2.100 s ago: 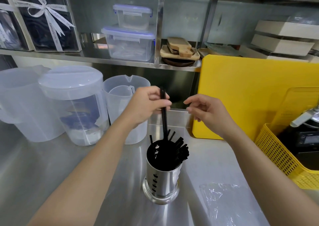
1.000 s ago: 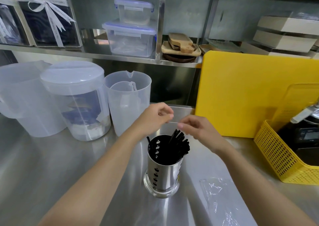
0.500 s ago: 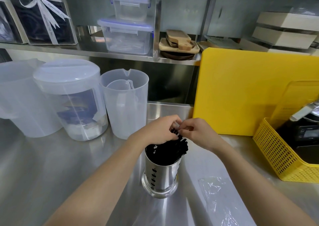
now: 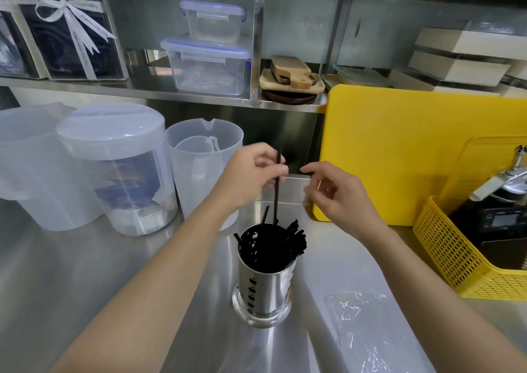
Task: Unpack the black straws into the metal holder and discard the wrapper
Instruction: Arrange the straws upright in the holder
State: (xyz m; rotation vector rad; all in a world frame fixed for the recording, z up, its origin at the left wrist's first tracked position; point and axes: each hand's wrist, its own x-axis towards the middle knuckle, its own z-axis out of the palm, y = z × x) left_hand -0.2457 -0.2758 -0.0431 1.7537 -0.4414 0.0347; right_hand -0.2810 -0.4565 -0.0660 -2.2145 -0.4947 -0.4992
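A perforated metal holder [image 4: 263, 290] stands upright on the steel counter, filled with several black straws [image 4: 291, 240]. My left hand [image 4: 251, 177] pinches one black straw [image 4: 276, 193] upright above the holder, its lower end at the holder's mouth. Another straw [image 4: 265, 214] sticks up beside it. My right hand [image 4: 339, 193] hovers just right of the straw, fingers apart and holding nothing. The clear plastic wrapper [image 4: 368, 332] lies crumpled on the counter, right of the holder and near me.
Translucent lidded jugs [image 4: 114, 156] and a measuring jug [image 4: 199, 159] stand at the left. A yellow cutting board [image 4: 399, 144] leans at the back right, with a yellow basket [image 4: 456, 255] holding a black appliance. A shelf above carries clear boxes [image 4: 208, 62].
Half a second ago both hands were down at the holder's mouth. Now both have risen, the left lifting one straw upright, and the right has drawn away.
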